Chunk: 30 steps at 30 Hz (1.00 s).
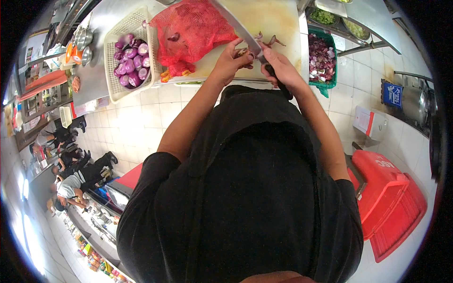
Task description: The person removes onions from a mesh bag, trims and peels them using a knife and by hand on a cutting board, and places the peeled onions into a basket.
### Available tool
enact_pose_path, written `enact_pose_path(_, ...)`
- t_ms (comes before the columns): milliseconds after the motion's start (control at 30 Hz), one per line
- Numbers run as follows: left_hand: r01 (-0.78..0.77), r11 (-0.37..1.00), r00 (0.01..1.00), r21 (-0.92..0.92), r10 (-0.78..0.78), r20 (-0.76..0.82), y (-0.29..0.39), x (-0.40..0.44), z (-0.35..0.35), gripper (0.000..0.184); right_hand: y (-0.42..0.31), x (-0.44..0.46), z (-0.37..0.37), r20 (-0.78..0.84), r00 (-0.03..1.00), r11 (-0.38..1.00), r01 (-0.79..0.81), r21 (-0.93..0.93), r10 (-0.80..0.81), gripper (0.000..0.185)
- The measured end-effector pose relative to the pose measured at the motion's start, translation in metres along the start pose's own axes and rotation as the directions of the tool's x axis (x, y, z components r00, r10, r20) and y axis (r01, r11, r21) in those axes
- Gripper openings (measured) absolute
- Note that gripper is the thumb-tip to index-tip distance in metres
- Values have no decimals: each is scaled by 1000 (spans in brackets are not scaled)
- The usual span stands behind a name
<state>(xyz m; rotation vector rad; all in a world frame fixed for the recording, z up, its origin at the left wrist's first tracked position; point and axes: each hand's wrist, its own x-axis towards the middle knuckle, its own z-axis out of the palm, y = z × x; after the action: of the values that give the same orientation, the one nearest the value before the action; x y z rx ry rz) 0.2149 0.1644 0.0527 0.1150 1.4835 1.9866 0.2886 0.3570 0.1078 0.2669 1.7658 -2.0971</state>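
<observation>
One knife (242, 29), one sack (196, 33)

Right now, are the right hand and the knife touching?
Touching. The head view shows it: the right hand is closed on the knife, the blade extending out past the fingers.

Red bin (381, 184), white floor tiles (153, 111)

Knife (241, 29) cut off @ top edge; item (243, 52) in L hand (230, 64) partly hid, can't ID.
</observation>
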Motion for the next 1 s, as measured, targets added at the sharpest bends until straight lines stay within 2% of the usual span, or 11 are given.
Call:
enact_pose_path(100,-4,1000,999,25,3,50,2,0,1,66,-4,1,2,85,996,999,-36,-23,37,56)
enact_pose_path(200,-8,999,997,51,4,78,7,-3,-3,64,2,8,3,1,990,988,-142,60,142,50)
enact_pose_path(233,-6,998,996,61,1,89,6,-3,-4,64,6,10,2,11,991,991,-132,39,131,50)
enact_pose_path(333,-10,994,993,112,-3,117,5,-4,-10,68,10,14,-1,27,995,995,-99,-20,100,50)
enact_pose_path(433,-10,995,990,96,-4,144,4,-2,-16,83,7,17,1,-13,995,994,-103,-33,102,53)
enact_pose_path(500,17,999,992,49,-23,124,-1,-2,-17,79,6,19,0,-93,984,989,-150,7,150,62)
enact_pose_path(600,-1,996,998,-91,7,67,-8,-1,-12,76,6,18,-5,-87,988,991,-131,-35,127,55)
enact_pose_path(700,-12,976,1000,-219,7,-22,-9,1,-11,71,11,17,2,-131,991,998,5,-62,-13,56)
enact_pose_path(733,-11,968,998,-252,-3,-57,-10,2,-13,69,9,16,3,-124,992,999,7,-45,-12,56)
enact_pose_path(900,6,979,998,-202,-18,-59,-21,6,-13,55,13,17,3,-100,995,1000,7,28,-4,57)
enact_pose_path(1000,-27,975,996,-219,9,-85,-22,8,-10,51,26,29,-7,-246,969,999,-33,-16,28,58)
